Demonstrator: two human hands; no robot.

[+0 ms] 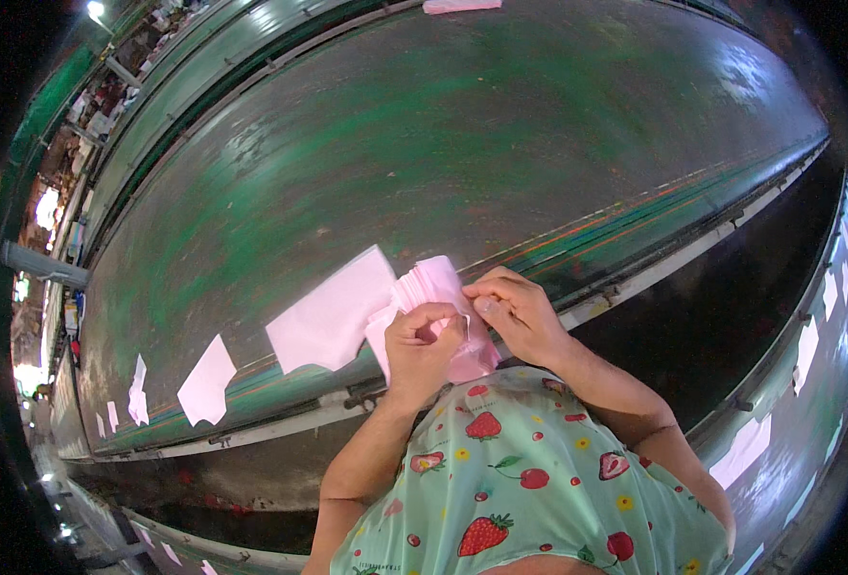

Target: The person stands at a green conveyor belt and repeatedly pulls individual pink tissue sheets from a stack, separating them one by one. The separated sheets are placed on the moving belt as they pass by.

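A bundle of pink cut fabric pieces (pixel 430 281), folded and ruffled along its upper edge, is at the near edge of the long green table (pixel 424 153). My left hand (pixel 422 353) curls over the front of this bundle, thumb and fingers closed on the cloth. To its right, my right hand (pixel 520 311) pinches at the bundle's right edge, its fingertips pressed together. Just left of the bundle, a flat pale pink fabric piece (pixel 333 311) lies on the tabletop, its right side partly under the bundle.
More pink pieces lie leftward along the near edge, among them an angular one (pixel 208 381) and a narrow one (pixel 138 393). A pink stack (pixel 462 5) sits at the far side. Another table (pixel 778 431) with pale pieces stands at right, across a dark gap.
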